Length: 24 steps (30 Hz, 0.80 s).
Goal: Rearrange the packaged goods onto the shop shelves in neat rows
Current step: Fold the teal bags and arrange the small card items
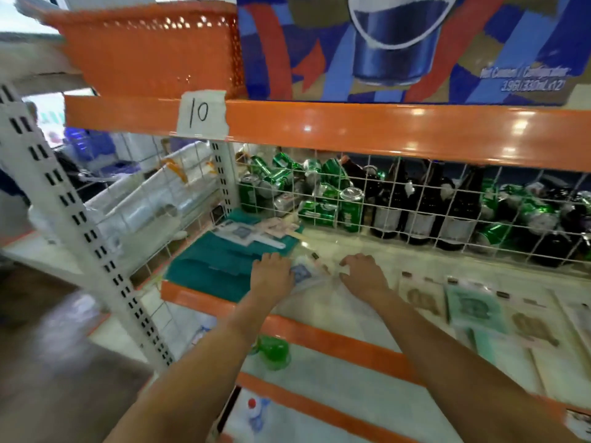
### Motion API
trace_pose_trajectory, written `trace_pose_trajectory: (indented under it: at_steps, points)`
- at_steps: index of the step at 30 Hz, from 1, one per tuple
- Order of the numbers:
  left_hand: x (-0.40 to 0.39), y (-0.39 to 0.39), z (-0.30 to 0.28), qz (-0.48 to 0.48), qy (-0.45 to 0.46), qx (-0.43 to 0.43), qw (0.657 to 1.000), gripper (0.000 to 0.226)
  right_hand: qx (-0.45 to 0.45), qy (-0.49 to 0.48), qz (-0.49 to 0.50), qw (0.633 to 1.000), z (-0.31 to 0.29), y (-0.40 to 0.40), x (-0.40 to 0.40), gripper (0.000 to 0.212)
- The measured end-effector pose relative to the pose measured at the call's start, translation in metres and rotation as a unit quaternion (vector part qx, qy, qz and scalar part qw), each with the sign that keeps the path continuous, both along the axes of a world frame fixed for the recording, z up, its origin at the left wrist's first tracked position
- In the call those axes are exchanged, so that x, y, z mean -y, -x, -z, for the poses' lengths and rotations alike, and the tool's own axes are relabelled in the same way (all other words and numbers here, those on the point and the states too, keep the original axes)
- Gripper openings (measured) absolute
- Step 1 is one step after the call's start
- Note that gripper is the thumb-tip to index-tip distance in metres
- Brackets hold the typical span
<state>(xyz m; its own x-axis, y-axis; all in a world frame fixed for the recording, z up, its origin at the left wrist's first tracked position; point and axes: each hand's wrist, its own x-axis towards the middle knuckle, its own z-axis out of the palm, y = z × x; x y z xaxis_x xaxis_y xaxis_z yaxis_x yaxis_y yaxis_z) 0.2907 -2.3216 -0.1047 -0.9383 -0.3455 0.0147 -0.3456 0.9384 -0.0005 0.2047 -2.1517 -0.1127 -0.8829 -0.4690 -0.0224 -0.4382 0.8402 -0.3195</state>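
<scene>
Both my hands rest on a clear plastic packet with a blue label lying flat on the white shelf. My left hand grips its left end, my right hand its right end. Left of the packet lie teal flat packs, with another clear packet with a white handle on top of them. To the right, flat packets with brown and green prints lie in a row along the shelf.
A white wire grid closes the shelf's back, with green cans and dark bottles behind it. An orange shelf edge with a "10" label hangs above, carrying an orange basket and a blue printed carton. A green object sits on the lower shelf.
</scene>
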Motion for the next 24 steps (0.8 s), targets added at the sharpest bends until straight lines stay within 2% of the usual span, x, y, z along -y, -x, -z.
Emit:
trace_pose_trajectory:
  at_steps: [9, 14, 16, 19, 24]
  points:
    - [0.039, -0.001, 0.015, 0.042, 0.051, 0.008, 0.998, 0.038, 0.041, -0.006, 0.071, 0.997, 0.013, -0.003, 0.062, 0.035]
    - [0.043, -0.003, 0.017, 0.058, 0.074, 0.009, 0.996, 0.038, 0.106, 0.058, 0.145, 0.982, 0.011, 0.000, 0.075, 0.043]
    - [0.045, -0.003, 0.017, 0.061, 0.073, 0.008, 0.995, 0.038, 0.149, 0.091, 0.165, 0.971, 0.009, 0.003, 0.078, 0.036]
    - [0.046, -0.003, 0.017, 0.064, 0.065, 0.005, 0.996, 0.038, 0.185, 0.108, 0.149, 0.965, 0.003, 0.005, 0.079, 0.015]
    - [0.050, -0.001, 0.020, 0.063, 0.038, -0.019, 0.997, 0.036, 0.202, 0.205, 0.180, 0.941, 0.001, 0.002, 0.076, 0.011]
